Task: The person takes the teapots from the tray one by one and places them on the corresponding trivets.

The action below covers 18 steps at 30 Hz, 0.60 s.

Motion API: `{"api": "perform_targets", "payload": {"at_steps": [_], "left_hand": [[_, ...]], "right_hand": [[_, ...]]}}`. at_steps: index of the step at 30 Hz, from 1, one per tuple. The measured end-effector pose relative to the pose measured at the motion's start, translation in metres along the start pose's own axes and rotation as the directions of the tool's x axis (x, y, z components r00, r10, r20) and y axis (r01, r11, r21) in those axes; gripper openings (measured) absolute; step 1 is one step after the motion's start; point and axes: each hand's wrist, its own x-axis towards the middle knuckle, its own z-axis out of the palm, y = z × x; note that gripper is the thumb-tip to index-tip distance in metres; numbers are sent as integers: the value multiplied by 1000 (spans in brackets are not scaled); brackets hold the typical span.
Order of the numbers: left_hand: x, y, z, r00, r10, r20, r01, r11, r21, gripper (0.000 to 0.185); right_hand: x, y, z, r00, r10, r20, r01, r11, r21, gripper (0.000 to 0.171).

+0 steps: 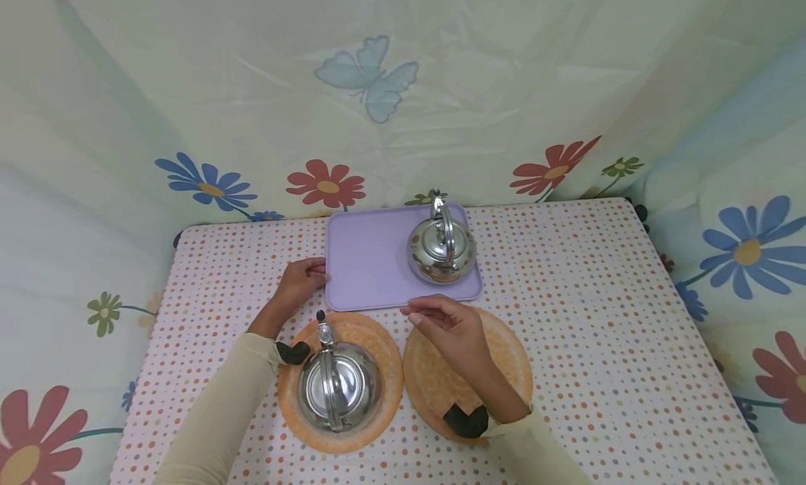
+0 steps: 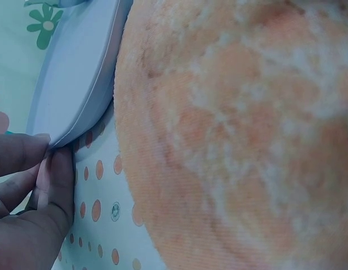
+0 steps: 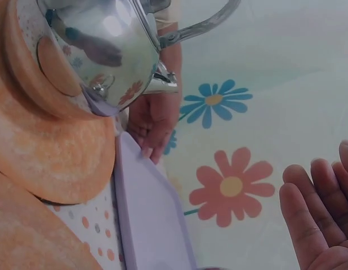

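Head view, left of centre: we found the left hand (image 1: 301,282) pinching the left edge of the purple tray (image 1: 368,257); the left wrist view showed us its thumb on the rim and fingers beneath, with only a narrow gap between them. Lower left of centre, the lower kettle (image 1: 351,380) stood on the left mat (image 1: 390,373), near the tray's corner. The tray lay flat in the middle of the frame, on the dotted counter (image 1: 579,317). We judged it light, stiff and smooth, probably plastic and not fragile, and thought the rims of its two short sides the best places to take hold. Right of centre, the upper kettle (image 1: 429,257) stood upright on the tray's right part; we expected its weight to make that side heavier, and its polished base to slide if the tray tilted. Below it, the right hand (image 1: 457,334) hovered over the right mat (image 1: 511,359), fingers loosely bent, holding nothing; we could not tell whether its fingertips met the tray's lower edge.
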Motion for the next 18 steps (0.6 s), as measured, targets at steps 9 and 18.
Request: {"api": "perform_targets", "payload": {"at_steps": [9,18], "left_hand": [[0,0,-1,1000,4,0,-4,1000,-3,44],[0,-1,0,1000,8,-6,-8,1000,2,43]], "right_hand": [[2,0,-3,999,-37,-3,37,999,-6,18],[5,-3,-11,997,-58,-46,56,998,-41,19]]}}
